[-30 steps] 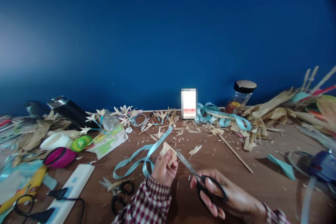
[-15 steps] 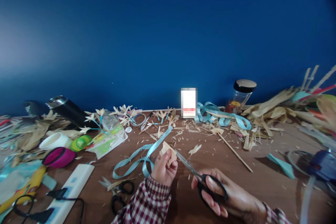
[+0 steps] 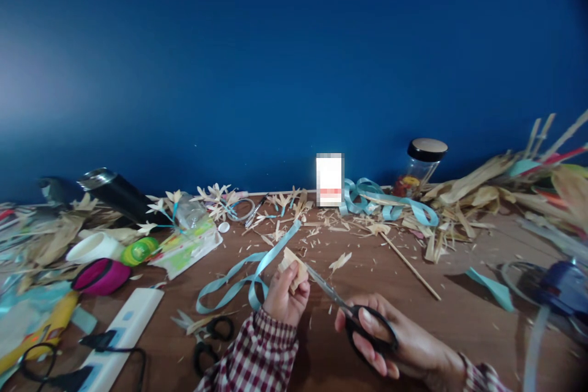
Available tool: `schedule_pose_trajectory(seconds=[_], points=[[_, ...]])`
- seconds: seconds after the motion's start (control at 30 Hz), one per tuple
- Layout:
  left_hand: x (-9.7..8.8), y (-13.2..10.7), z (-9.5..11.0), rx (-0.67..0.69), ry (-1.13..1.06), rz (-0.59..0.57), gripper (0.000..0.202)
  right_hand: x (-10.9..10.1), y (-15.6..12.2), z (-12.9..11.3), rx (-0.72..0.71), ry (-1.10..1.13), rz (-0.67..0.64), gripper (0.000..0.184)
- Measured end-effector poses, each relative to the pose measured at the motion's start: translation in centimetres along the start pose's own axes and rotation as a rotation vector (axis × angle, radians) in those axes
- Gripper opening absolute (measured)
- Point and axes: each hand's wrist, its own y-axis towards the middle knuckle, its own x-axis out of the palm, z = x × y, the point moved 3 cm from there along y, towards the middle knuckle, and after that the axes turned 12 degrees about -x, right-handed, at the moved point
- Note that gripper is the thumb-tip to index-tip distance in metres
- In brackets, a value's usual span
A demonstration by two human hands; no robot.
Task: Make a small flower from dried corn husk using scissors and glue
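My left hand [image 3: 283, 297] is closed around a small folded piece of dry corn husk [image 3: 291, 261], held just above the wooden table [image 3: 459, 318]. My right hand [image 3: 390, 343] grips black-handled scissors [image 3: 349, 312], fingers through the loops. The blades point up-left and their tips meet the husk piece. A light blue ribbon [image 3: 248, 272] curls on the table just left of my left hand.
A second pair of black scissors [image 3: 206, 340] lies near my left sleeve. A white power strip [image 3: 122, 334], pink case [image 3: 101, 275], tape roll [image 3: 94, 249] and black flask [image 3: 119, 193] crowd the left. A jar [image 3: 420, 165], husk pile [image 3: 487, 196], wooden skewer [image 3: 408, 264] and blue device [image 3: 565, 288] sit to the right.
Nothing has really moved; both hands hold their places, with the scissors staying at the husk piece.
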Motion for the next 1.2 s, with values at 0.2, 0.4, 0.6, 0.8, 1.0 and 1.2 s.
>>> schedule_pose_trajectory(seconds=[0.2, 0.4, 0.6, 0.8, 1.0, 1.2], points=[[-0.37, 0.13, -0.08, 0.012, -0.003, 0.001, 0.032, -0.20, -0.09, 0.12, 0.009, -0.013, -0.004, 0.043], [-0.38, 0.20, 0.08, 0.043, 0.023, 0.012, 0.031, -0.24, -0.26, -0.10, 0.049, -0.075, -0.019, 0.044], [-0.02, 0.00, 0.33, 0.074, 0.057, 0.008, 0.031, -0.39, -0.22, -0.05, 0.029, -0.093, 0.002, 0.043], [0.35, -0.20, 0.49, 0.087, 0.082, -0.005, 0.035, -0.29, -0.17, 0.00, -0.037, -0.040, 0.018, 0.047], [0.28, -0.16, 0.50, 0.090, 0.127, -0.013, 0.035, -0.24, -0.27, -0.34, -0.037, -0.024, 0.020, 0.048], [0.21, -0.07, 0.55, 0.085, 0.137, -0.012, 0.034, -0.52, -0.38, -0.30, -0.021, -0.114, -0.011, 0.043]])
